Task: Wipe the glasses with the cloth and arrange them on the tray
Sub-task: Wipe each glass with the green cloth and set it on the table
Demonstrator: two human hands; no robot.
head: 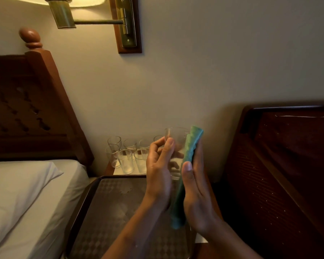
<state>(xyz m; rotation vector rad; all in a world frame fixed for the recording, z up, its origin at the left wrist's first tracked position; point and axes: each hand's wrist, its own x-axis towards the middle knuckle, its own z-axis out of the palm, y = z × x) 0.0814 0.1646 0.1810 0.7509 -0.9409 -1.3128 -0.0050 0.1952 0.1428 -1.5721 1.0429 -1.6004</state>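
My left hand [158, 171] holds a clear glass [177, 141] upright above the tray, fingers curled round its left side. My right hand [195, 186] presses a folded green cloth [190, 146] flat against the glass's right side, thumb on the cloth's near face. The cloth hangs down between my palms to about wrist level. Several more clear glasses [125, 157] stand in a cluster on the nightstand by the wall. The dark patterned tray [105, 206] lies below my hands with nothing standing on it.
A bed with a white pillow [21, 199] and a wooden headboard [32, 109] is on the left. A second dark headboard [284, 165] rises on the right. A brass wall lamp [94, 19] hangs above.
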